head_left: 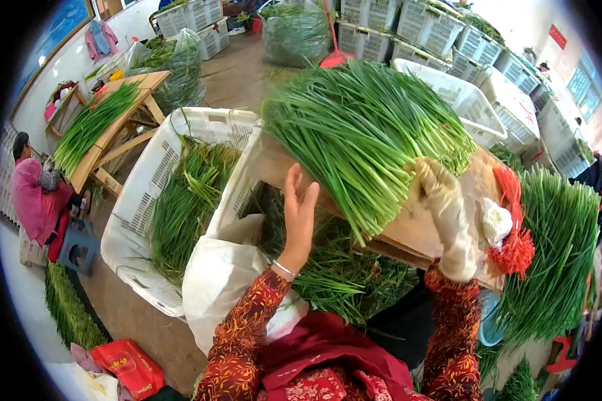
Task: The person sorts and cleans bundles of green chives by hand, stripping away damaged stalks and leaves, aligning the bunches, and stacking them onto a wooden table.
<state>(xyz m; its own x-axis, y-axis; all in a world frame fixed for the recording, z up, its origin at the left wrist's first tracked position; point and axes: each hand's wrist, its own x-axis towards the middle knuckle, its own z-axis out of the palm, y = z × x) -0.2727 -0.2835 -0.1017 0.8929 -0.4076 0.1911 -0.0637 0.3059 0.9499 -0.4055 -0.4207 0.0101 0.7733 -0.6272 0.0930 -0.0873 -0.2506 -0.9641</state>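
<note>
A large pile of long green stalks (361, 127) lies across a wooden board (408, 234). My left hand (299, 210), bare with a bracelet at the wrist, is raised beside the pile's left edge with its fingers apart and nothing in it. On the right, my right hand (440, 194) wears a pale glove, its fingers bent at the pale stalk ends; what they hold, if anything, is hard to make out. Right of the glove are a crumpled white item (496, 223) and a bundle of red ties (513, 234).
A white crate (124, 227) with loose greens is at the left. More stalks (555, 260) stand at the right. A seated person (37, 190) is far left near another wooden table (117, 127). Stacked crates (425, 30) fill the back.
</note>
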